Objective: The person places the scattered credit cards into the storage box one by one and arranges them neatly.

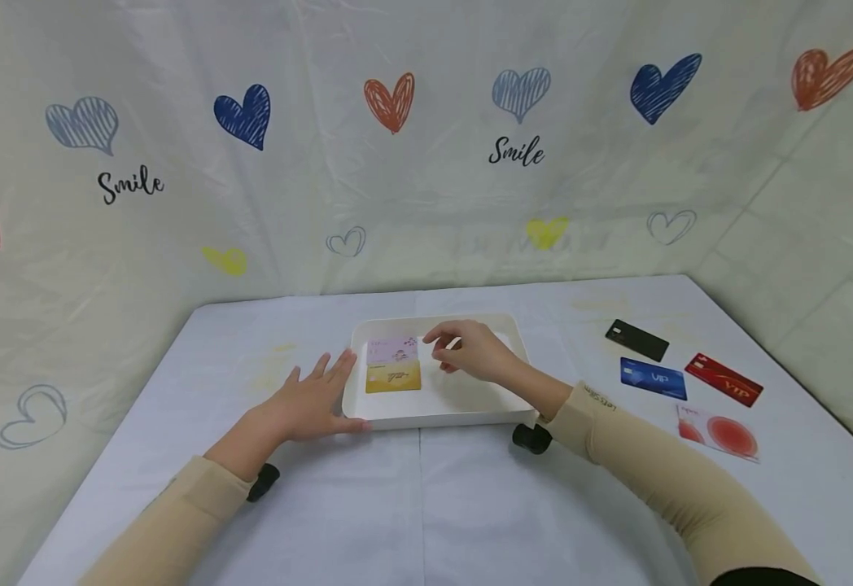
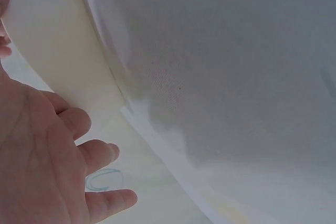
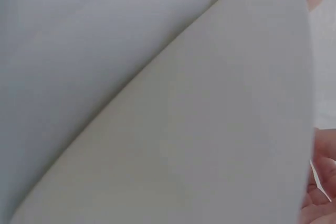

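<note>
A white rectangular tray (image 1: 470,411) lies on the table, with a purple card (image 1: 391,350) and a yellow-gold card (image 1: 393,378) on its left side, one directly above the other. My left hand (image 1: 309,403) is spread at the tray's left edge, thumb by the front corner. In the left wrist view, the fingers of that left hand (image 2: 47,156) reach along the pale tray wall (image 2: 58,30). Over the inside of the tray hovers my right hand (image 1: 470,350), its fingers loosely bent near the purple card, with nothing seen between them.
To the right of the tray lie a black card (image 1: 636,339), a blue VIP card (image 1: 653,378), a red VIP card (image 1: 723,379) and a pink-white card with red circles (image 1: 719,433). Behind the white-covered table (image 1: 470,505) hangs a cloth wall (image 1: 441,187) with printed hearts.
</note>
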The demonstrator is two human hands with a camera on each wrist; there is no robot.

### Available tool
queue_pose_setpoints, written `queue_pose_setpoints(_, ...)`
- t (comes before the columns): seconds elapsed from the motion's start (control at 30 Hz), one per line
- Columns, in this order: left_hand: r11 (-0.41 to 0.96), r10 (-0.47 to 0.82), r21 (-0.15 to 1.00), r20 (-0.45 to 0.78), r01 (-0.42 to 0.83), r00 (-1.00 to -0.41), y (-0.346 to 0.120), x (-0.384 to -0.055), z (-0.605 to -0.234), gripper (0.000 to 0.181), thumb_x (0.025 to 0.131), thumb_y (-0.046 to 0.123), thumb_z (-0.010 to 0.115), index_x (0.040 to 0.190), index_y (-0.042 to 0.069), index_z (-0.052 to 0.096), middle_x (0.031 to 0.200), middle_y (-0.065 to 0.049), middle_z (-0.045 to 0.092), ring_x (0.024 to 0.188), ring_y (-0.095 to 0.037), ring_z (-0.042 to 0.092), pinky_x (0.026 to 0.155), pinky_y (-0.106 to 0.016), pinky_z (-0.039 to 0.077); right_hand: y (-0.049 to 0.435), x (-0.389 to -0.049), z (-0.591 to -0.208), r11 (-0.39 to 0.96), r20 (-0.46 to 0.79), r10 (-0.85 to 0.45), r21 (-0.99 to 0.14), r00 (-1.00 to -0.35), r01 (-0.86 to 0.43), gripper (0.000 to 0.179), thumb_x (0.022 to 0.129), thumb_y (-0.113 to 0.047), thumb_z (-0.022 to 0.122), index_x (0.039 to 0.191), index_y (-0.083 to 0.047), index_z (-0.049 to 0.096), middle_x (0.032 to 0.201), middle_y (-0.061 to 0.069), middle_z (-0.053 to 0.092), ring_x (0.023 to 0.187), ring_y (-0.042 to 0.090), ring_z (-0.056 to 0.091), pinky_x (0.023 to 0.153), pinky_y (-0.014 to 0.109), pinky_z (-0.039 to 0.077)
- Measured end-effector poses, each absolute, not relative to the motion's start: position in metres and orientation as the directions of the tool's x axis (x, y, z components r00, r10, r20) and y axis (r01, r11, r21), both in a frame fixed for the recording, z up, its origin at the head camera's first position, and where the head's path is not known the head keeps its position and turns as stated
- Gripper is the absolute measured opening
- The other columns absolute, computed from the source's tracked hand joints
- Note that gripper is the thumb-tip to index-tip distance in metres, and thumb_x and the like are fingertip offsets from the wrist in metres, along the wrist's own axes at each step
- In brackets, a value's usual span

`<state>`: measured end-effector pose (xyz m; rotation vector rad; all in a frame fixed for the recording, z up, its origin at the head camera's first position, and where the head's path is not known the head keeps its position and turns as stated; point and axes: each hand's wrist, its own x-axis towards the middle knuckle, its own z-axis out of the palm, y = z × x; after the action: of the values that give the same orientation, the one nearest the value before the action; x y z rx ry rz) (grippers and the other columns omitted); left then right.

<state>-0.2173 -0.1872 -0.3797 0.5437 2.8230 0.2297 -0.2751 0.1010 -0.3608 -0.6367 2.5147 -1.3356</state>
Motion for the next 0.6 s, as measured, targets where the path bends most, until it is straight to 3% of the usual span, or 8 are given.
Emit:
queue_pose_setpoints(0.27,0.912,0.39,0.221,-0.206,0.346,-0.897,-0.189,-0.218,-0.382,0.12,0.086,0.074,0.064,0.164,0.001,0.008,0.171,-0.014,0.011,0.155,-0.041,0.009,0.115,-0.073,0.01,0.125,-0.27,-0.353,0.488,0.066,-0.464,-0.813,-0.883,-0.317,0.022,0.099,-0.002,0.065,0.12,-0.002,0.07,0.1,0.01,0.066,0.087,0.037,0.071,0.079,0.043,0.06)
queue_pose_setpoints(0.6,0.916,0.378,0.231,-0.22,0.328,-0.899,-0.189,-0.218,-0.382,0.121,0.086,0.073,0.066,0.164,0.002,0.007,0.171,-0.013,0.011,0.155,-0.04,0.007,0.116,-0.072,0.008,0.175,-0.271,-0.355,0.553,0.153,-0.386,-0.751,-0.91,-0.361,0.024,0.101,-0.007,0.065,0.124,-0.004,0.069,0.103,0.011,0.069,0.089,0.037,0.072,0.077,0.043,0.059)
